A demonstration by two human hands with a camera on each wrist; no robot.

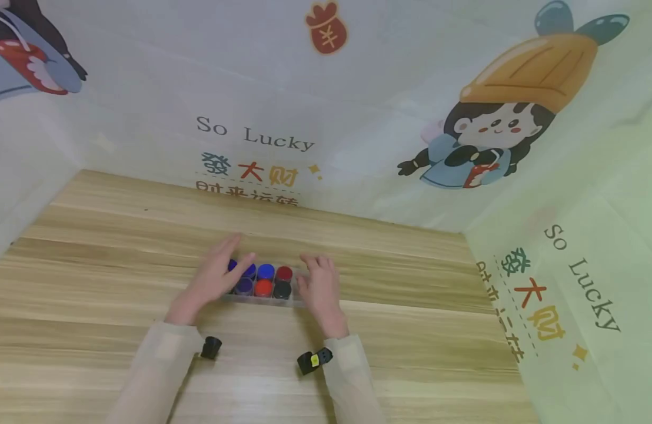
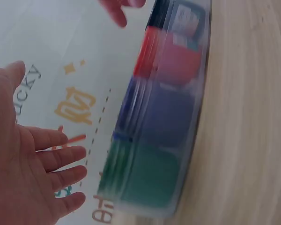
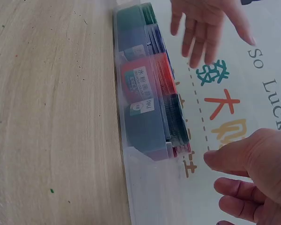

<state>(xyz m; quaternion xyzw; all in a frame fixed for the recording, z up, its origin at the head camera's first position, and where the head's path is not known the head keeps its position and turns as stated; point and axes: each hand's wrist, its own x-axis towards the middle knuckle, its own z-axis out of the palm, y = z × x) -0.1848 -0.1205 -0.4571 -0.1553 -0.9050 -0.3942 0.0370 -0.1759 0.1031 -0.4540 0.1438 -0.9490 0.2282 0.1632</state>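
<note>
A clear plastic tray holds several small paint jars with coloured caps. Among them are a red jar, a dark jar, a blue jar and a green jar. Over the tray's left end is my left hand, covering some caps in the head view; its fingers are spread and hold nothing. My right hand is by the right end, fingers loosely bent, with nothing in its grasp. In the right wrist view, the tray's near-end compartment contains no jar.
The tray stands on a wooden table. A pale printed cloth with cartoon figures and lettering rises behind the table and at both sides. Black wrist cameras sit at the left cuff and the right cuff.
</note>
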